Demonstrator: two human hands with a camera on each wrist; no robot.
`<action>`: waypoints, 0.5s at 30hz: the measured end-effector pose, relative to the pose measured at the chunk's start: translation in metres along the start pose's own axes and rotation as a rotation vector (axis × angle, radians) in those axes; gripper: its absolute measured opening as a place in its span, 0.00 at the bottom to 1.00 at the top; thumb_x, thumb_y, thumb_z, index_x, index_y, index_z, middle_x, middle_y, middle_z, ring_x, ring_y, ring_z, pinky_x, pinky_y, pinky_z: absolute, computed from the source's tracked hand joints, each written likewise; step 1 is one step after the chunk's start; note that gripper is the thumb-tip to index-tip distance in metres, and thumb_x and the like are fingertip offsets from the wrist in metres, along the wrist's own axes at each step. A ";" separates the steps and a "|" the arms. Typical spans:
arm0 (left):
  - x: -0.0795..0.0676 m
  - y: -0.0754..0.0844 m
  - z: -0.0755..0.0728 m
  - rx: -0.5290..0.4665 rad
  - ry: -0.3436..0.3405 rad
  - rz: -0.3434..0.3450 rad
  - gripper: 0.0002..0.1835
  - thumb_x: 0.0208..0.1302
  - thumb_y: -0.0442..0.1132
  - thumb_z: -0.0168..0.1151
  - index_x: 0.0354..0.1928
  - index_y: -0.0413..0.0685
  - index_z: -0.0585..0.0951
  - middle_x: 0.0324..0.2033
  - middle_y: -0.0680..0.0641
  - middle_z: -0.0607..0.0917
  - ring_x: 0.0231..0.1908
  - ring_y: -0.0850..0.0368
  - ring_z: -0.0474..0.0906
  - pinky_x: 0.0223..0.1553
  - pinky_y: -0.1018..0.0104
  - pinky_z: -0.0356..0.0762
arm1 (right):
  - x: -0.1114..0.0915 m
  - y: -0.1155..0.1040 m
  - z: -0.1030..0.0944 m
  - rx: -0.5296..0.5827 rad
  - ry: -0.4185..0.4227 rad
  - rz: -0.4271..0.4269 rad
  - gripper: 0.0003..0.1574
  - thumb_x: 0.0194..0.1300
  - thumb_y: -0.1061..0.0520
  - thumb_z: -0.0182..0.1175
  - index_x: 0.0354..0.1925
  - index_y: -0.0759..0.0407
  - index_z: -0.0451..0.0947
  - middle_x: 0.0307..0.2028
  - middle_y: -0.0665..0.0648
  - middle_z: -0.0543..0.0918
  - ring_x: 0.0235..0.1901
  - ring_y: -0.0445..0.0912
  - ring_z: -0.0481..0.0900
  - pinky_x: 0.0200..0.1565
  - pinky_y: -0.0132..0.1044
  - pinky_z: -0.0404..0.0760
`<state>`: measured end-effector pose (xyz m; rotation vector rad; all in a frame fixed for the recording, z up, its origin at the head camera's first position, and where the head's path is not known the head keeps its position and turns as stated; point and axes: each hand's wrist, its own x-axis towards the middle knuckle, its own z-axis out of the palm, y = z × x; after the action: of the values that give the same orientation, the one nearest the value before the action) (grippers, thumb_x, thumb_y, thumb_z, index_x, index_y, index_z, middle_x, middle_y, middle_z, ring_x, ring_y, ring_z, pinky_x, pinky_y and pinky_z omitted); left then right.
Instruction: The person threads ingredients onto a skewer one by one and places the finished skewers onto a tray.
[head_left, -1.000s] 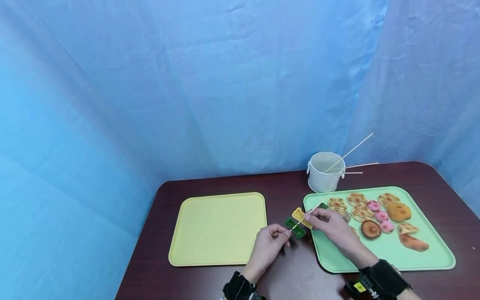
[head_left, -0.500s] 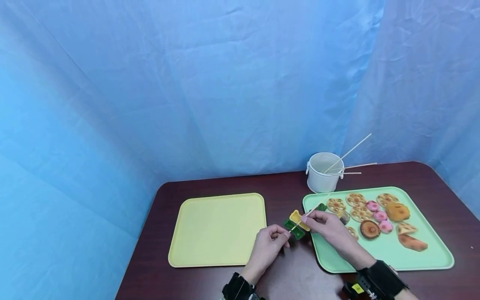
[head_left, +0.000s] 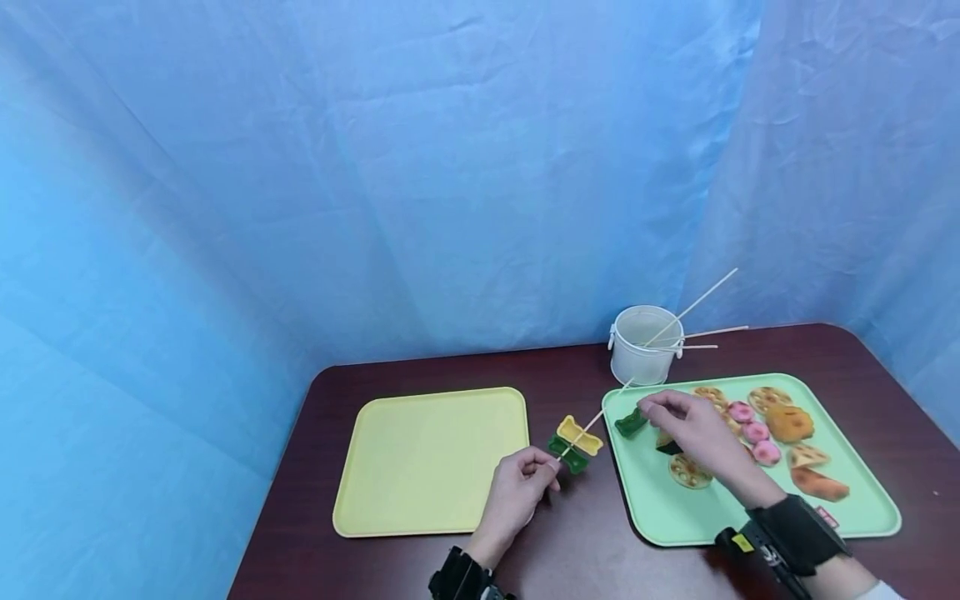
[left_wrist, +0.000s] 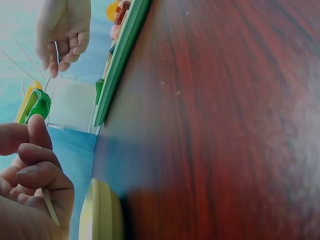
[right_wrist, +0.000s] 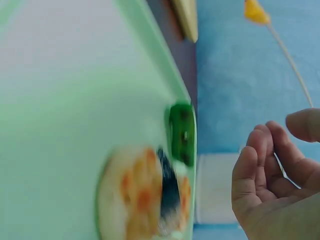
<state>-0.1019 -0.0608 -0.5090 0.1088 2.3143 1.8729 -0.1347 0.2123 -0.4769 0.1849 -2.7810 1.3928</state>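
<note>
My left hand [head_left: 513, 492] pinches the lower end of a thin wooden skewer [head_left: 597, 415] between the two trays. Threaded on it are a green pepper piece [head_left: 567, 455] and, just above, a yellow pepper piece [head_left: 580, 435]. In the left wrist view, the skewer's butt [left_wrist: 50, 207] shows beneath the curled fingers. My right hand [head_left: 697, 433] hovers over the left part of the green tray [head_left: 652, 521], holding nothing. Its thumb and fingers stand apart in the right wrist view. Close to its fingertips lies another green pepper piece [right_wrist: 182, 134] by the tray's edge.
On the green tray lie lotus root slices [head_left: 689, 472], pink round pieces [head_left: 756, 432], a golden fried piece [head_left: 790, 423] and a brown sausage-like piece [head_left: 820, 483]. A white bucket [head_left: 641, 360] with several skewers stands behind. To the left is a yellow tray [head_left: 431, 462].
My right hand has let go of the skewer and moved right over the green tray. My left hand has shifted slightly left with the skewer, and the yellow piece now sits against the green one.
</note>
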 end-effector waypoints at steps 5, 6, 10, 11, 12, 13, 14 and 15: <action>-0.001 -0.001 -0.004 -0.004 -0.003 -0.003 0.11 0.62 0.38 0.62 0.34 0.34 0.83 0.18 0.49 0.82 0.16 0.64 0.66 0.17 0.76 0.60 | 0.011 0.005 -0.001 -0.214 0.029 -0.109 0.15 0.66 0.53 0.59 0.46 0.61 0.83 0.37 0.53 0.84 0.32 0.43 0.78 0.34 0.40 0.77; -0.001 -0.001 -0.005 -0.006 -0.003 -0.002 0.11 0.62 0.38 0.62 0.34 0.33 0.83 0.18 0.49 0.82 0.16 0.63 0.67 0.17 0.76 0.60 | 0.013 0.006 0.000 -0.256 0.021 -0.132 0.14 0.65 0.55 0.60 0.46 0.61 0.83 0.37 0.54 0.83 0.31 0.43 0.78 0.33 0.40 0.77; 0.000 -0.002 -0.005 -0.013 -0.001 0.007 0.12 0.62 0.38 0.61 0.34 0.33 0.83 0.17 0.50 0.82 0.17 0.60 0.69 0.18 0.76 0.62 | 0.019 0.007 0.002 -0.430 -0.010 -0.247 0.14 0.60 0.60 0.64 0.45 0.62 0.83 0.38 0.56 0.81 0.31 0.45 0.77 0.34 0.44 0.77; 0.000 -0.002 -0.005 -0.012 0.000 0.008 0.12 0.62 0.39 0.61 0.34 0.33 0.83 0.17 0.50 0.82 0.17 0.59 0.69 0.18 0.76 0.62 | 0.020 0.008 0.004 -0.463 -0.019 -0.275 0.14 0.59 0.60 0.64 0.45 0.62 0.83 0.38 0.56 0.81 0.33 0.46 0.78 0.35 0.45 0.77; 0.000 -0.003 -0.005 -0.013 0.001 0.009 0.12 0.62 0.39 0.61 0.34 0.33 0.83 0.17 0.50 0.82 0.18 0.59 0.70 0.18 0.76 0.63 | 0.021 0.009 0.005 -0.494 -0.030 -0.299 0.15 0.58 0.60 0.65 0.45 0.62 0.83 0.39 0.56 0.82 0.34 0.47 0.78 0.37 0.46 0.78; 0.000 -0.003 -0.004 -0.013 0.002 0.011 0.12 0.62 0.39 0.61 0.34 0.33 0.83 0.17 0.50 0.82 0.17 0.59 0.69 0.18 0.76 0.63 | 0.022 0.010 0.006 -0.519 -0.038 -0.319 0.15 0.58 0.60 0.65 0.45 0.62 0.83 0.40 0.57 0.82 0.36 0.48 0.79 0.38 0.47 0.78; 0.000 -0.004 -0.004 -0.011 0.002 0.012 0.12 0.62 0.39 0.61 0.34 0.33 0.83 0.17 0.50 0.82 0.17 0.59 0.69 0.18 0.76 0.62 | 0.023 0.011 0.007 -0.540 -0.047 -0.333 0.16 0.58 0.59 0.66 0.45 0.62 0.83 0.41 0.57 0.82 0.38 0.50 0.79 0.40 0.48 0.78; 0.000 -0.004 -0.004 -0.015 0.001 0.015 0.12 0.62 0.39 0.61 0.34 0.33 0.83 0.17 0.49 0.82 0.17 0.59 0.69 0.18 0.76 0.63 | 0.023 0.012 0.008 -0.555 -0.054 -0.346 0.16 0.57 0.59 0.66 0.45 0.62 0.83 0.41 0.57 0.82 0.40 0.52 0.79 0.42 0.50 0.77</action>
<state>-0.1023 -0.0659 -0.5124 0.1246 2.3064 1.8970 -0.1591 0.2109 -0.4892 0.6462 -2.8615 0.5266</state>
